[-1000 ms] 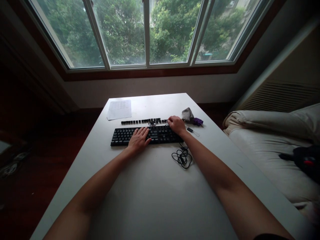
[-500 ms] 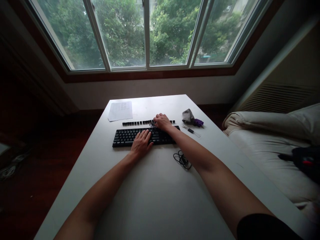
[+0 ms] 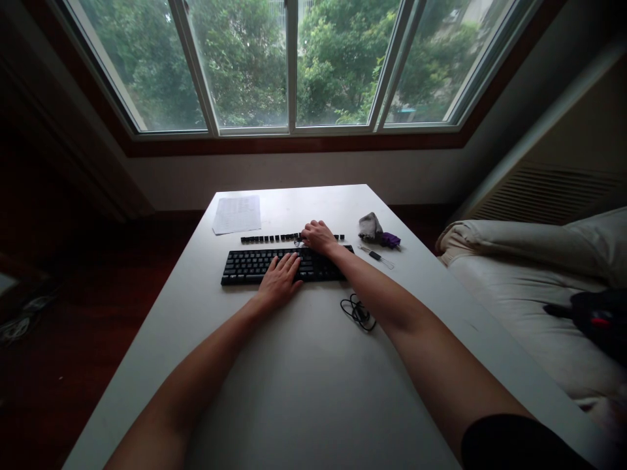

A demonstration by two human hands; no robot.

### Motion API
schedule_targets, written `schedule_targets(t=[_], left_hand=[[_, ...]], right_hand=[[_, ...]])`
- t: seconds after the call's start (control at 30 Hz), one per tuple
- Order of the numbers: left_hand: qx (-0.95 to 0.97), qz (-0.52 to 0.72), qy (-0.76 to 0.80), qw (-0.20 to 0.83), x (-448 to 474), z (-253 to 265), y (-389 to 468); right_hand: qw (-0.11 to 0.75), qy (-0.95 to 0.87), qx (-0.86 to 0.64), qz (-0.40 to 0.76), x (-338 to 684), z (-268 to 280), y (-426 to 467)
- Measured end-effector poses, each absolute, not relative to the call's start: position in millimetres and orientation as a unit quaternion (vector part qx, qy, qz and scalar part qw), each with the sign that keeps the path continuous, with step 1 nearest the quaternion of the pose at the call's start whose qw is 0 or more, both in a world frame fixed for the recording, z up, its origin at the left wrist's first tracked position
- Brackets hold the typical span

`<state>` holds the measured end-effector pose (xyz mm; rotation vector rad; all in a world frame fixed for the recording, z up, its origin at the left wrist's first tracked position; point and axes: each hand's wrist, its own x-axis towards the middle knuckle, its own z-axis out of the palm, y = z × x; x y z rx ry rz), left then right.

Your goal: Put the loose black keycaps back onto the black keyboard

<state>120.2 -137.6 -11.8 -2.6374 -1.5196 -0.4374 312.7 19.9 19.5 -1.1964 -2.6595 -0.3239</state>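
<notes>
A black keyboard point(image 3: 245, 266) lies across the white table. My left hand point(image 3: 279, 277) rests flat on its middle, fingers stretched out over the keys. Beyond the keyboard runs a row of loose dark keycaps point(image 3: 269, 239). At this row, over the keyboard's back edge, my right hand point(image 3: 318, 236) has its fingers curled downward and closed. The fingertips are partly hidden, and whatever they may hold is too small to name. A small shiny item point(image 3: 297, 243) shows just left of those fingers.
A printed sheet point(image 3: 238, 215) lies at the table's back left. On the right are a grey cloth point(image 3: 369, 226), a purple bundle point(image 3: 390, 240) and a wire keycap puller point(image 3: 376, 256). A coiled black cable point(image 3: 359, 313) lies beside my right forearm. A cushioned seat point(image 3: 509, 294) stands to the right.
The view has shifted slightly. Both hands stay in nearly the same places, the left flat on the keyboard and the right at the keycap row.
</notes>
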Motion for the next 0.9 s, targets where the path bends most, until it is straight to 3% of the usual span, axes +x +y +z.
schedule_targets(t=[0.17,0.6,0.9], left_hand=[[-0.855,-0.147,-0.495,0.036,121.7,-12.4,-139.1],[-0.847,-0.177,-0.5,0.028,122.2,-11.5,-142.5],[-0.844,-0.178,-0.505,0.024,122.6,-7.9,-143.3]], right_hand=[[0.154,-0.892,-0.418,-0.073,317.0,22.4,13.0],[0.208,-0.886,-0.378,0.168,343.0,19.9,-12.5],[0.179,-0.888,-0.39,0.164,338.6,15.8,-10.6]])
